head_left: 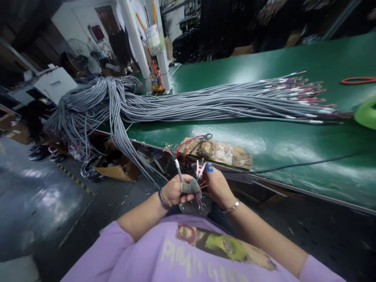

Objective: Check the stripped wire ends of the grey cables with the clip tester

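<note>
My left hand (pixel 176 191) is closed round a grey cable (pixel 178 167) whose stripped end fans into thin red and coloured wires. A grey cover sits on its thumb. My right hand (pixel 216 184), with blue tape on a fingertip, is closed beside it, pinching the loose coloured wires (pixel 200 199) near a small pink clip (pixel 200 168). Both hands hover in front of my lap, just below the edge of the green table (pixel 264 137). A worn cardboard-coloured block (pixel 223 153) with red and black wires lies on the table edge right above them.
A long bundle of grey cables (pixel 205 103) lies across the table and spills off its left end toward boxes on the floor (pixel 114 168). A black cord (pixel 308 162) runs along the table. A red loop (pixel 358 80) and a green object (pixel 366 113) sit at far right. White posts (pixel 138 43) stand behind.
</note>
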The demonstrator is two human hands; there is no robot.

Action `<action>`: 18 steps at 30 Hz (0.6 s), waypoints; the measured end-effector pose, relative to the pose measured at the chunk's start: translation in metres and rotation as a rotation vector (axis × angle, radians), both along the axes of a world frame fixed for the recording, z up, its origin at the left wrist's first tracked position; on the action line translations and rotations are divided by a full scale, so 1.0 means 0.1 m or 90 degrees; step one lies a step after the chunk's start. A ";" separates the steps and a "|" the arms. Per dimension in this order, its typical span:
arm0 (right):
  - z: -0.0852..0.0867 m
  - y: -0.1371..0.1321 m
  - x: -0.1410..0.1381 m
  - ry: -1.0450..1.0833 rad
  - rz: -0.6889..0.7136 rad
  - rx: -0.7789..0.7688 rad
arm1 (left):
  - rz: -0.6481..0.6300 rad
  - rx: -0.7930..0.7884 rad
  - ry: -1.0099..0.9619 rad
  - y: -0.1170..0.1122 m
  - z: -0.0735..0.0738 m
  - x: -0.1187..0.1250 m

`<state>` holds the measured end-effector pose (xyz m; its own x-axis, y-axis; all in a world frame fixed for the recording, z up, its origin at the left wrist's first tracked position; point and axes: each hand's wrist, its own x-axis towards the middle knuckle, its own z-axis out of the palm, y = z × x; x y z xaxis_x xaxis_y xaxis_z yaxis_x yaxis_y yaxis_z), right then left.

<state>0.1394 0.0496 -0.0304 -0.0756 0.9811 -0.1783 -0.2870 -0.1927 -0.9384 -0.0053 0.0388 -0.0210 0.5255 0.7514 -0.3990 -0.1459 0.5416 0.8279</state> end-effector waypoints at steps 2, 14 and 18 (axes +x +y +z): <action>-0.03 0.02 -0.04 0.119 0.030 -0.073 | -0.003 -0.008 -0.009 0.02 -0.01 0.03; -0.08 0.09 -0.07 0.252 0.008 -0.134 | 0.011 -0.025 -0.017 0.00 -0.09 0.07; -0.07 0.07 -0.07 0.275 0.006 -0.156 | 0.008 -0.029 -0.021 0.00 -0.08 0.07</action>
